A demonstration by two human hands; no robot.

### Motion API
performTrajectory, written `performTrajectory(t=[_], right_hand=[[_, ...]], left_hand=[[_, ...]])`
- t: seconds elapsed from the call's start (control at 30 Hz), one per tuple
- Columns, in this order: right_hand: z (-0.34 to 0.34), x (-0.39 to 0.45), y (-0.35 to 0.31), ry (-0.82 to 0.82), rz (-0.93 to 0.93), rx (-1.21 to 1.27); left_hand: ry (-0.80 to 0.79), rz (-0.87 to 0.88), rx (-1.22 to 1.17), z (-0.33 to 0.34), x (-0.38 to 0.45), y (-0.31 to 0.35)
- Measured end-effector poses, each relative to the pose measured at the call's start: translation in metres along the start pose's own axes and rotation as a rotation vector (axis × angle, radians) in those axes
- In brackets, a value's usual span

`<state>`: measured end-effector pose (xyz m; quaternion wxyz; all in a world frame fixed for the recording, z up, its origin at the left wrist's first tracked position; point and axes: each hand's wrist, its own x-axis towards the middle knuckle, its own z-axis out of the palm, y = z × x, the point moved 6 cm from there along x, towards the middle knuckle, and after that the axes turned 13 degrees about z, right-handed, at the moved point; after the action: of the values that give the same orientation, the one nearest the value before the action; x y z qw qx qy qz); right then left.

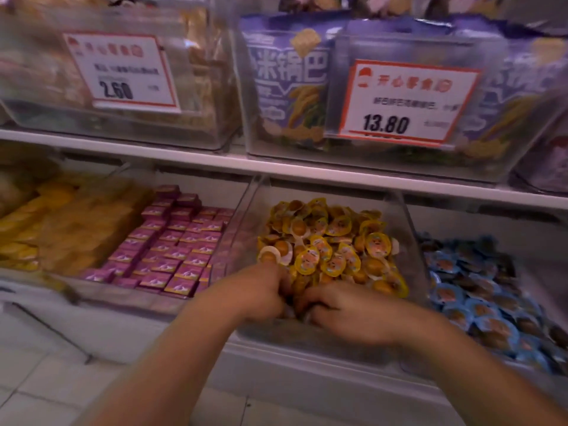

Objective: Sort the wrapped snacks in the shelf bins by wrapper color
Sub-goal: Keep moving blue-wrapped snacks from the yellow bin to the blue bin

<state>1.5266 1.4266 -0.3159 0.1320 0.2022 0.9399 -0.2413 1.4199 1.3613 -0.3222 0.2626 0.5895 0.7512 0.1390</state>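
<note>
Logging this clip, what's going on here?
A person has both hands in the clear bin of yellow-wrapped snacks on the lower shelf. The left hand and right hand sit close together at the bin's front, fingers curled into the pile. Pink packets and blue-wrapped snacks fill the neighbouring bins.

left price tag (121, 72): 2.60 | right price tag (405, 101): 13.80 | purple bag (289, 72): 米锅巴

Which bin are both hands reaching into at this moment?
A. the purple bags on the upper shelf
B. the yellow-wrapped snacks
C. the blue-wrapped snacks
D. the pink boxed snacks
B: the left hand and right hand are both dug into the near edge of the pile of yellow-wrapped snacks, between the pink boxes and the blue-wrapped snacks.
</note>
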Motion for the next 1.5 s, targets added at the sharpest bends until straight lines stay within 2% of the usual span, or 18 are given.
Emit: performTrajectory(t=[0.1, 0.17, 0.33, 0.43, 0.47, 0.53, 0.6, 0.7, 0.87, 1.03, 1.3, 1.5], right_hand=[[-0.009, 0.008, 0.015, 0.148, 0.089, -0.148], [-0.017, 0.01, 0.022, 0.283, 0.121, -0.245], [-0.018, 0.009, 0.015, 0.379, 0.106, -0.296], [-0.026, 0.007, 0.004, 0.433, 0.034, -0.095], [-0.026, 0.008, 0.0, 0.419, 0.011, 0.002], [-0.015, 0.016, -0.013, 0.244, -0.035, 0.157], [0.004, 0.024, -0.027, 0.041, -0.098, 0.138], [0.016, 0.037, -0.022, -0.059, -0.006, -0.019], [0.018, 0.051, -0.021, -0.094, 0.109, -0.033], [0.01, 0.053, -0.03, -0.022, 0.078, -0.047], [0.009, 0.047, -0.034, -0.013, -0.059, 0.197], [0.017, 0.05, -0.029, -0.106, 0.014, 0.334]], left_hand=[[-0.021, -0.036, 0.004, 0.004, 0.005, -0.004], [0.062, -0.023, -0.011, 0.001, 0.004, -0.002], [0.641, 0.194, -0.206, -0.038, -0.024, 0.01], [0.878, 0.309, -0.298, -0.062, -0.057, 0.01], [0.955, 0.322, -0.334, -0.069, -0.068, 0.004], [1.06, 0.287, -0.425, -0.076, -0.083, -0.011], [1.08, 0.229, -0.496, -0.075, -0.083, -0.022], [1.022, 0.196, -0.522, -0.066, -0.077, -0.024], [0.998, 0.186, -0.423, -0.064, -0.077, -0.024], [1.014, 0.177, -0.427, -0.064, -0.076, -0.025], [1.026, 0.198, -0.405, -0.066, -0.076, -0.019], [1.02, 0.196, -0.417, -0.065, -0.078, -0.017]])
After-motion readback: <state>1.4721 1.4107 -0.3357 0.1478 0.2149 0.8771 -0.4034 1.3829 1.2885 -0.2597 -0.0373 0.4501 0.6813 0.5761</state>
